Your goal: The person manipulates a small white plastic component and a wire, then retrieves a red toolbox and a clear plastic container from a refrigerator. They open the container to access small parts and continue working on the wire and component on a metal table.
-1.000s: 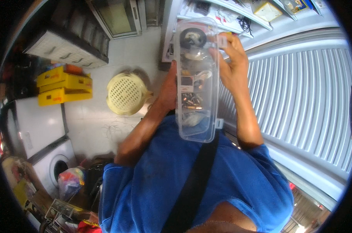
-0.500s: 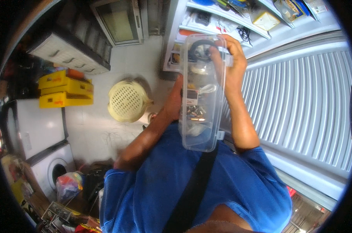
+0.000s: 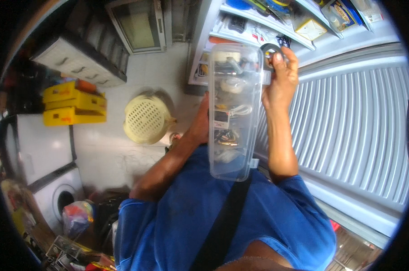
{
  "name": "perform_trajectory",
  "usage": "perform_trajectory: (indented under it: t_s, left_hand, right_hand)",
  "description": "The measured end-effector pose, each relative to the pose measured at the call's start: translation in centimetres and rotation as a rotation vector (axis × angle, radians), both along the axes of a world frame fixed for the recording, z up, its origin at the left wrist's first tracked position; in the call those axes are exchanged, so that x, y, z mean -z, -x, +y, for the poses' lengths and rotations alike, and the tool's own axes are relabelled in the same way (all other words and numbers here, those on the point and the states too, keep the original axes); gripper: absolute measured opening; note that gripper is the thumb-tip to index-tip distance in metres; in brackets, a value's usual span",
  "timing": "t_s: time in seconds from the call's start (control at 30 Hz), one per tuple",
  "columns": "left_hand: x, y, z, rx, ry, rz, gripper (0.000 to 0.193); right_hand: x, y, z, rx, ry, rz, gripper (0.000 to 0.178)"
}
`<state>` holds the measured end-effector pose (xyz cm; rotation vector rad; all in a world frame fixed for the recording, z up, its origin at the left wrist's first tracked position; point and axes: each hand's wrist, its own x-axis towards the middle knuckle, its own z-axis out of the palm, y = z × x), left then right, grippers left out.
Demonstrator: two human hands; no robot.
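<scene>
A long clear plastic compartment box (image 3: pixel 256 113) is held up in front of my chest, with several small parts inside, among them a coiled white cord (image 3: pixel 240 110) and small metal pieces (image 3: pixel 227 137). My left hand (image 3: pixel 202 122) supports the box at its left side; most of its fingers are hidden by the box. At the upper right corner, just outside the box, my right hand (image 3: pixel 283 81) pinches a black tape roll (image 3: pixel 265 48) between thumb and fingers. A side latch (image 3: pixel 266 77) sits beside that hand's wrist. I cannot tell whether the lid is closed.
White shelves (image 3: pixel 267 34) with tools and packages stand ahead, and a ribbed grey panel (image 3: pixel 348 131) runs along the right. On the tiled floor are a cream perforated stool (image 3: pixel 145 118) and, farther left, yellow bins (image 3: pixel 73 115), a drawer unit (image 3: pixel 78 63) and a white washing machine (image 3: pixel 55 192).
My right hand has moved right with the black tape roll, from over the box's far end to beside its upper right corner. The box has shifted slightly toward me.
</scene>
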<state>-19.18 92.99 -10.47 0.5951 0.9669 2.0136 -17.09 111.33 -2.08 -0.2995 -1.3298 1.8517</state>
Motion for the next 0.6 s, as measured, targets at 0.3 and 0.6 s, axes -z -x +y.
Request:
perform_trajectory:
  t_s: [0.3, 0.6]
  left_hand:
    - [0.3, -0.2, -0.3, 0.047, -0.084, -0.421, 0.063]
    - [-0.6, 0.5, -0.4, -0.111, 0.054, 0.144, 0.062]
  right_hand:
    - [-0.5, -3.7, 1.9, -0.52, 0.447, -0.037, 0.023]
    - [-2.7, -4.4, -2.5, -0.274, -0.128, -0.474, 0.022]
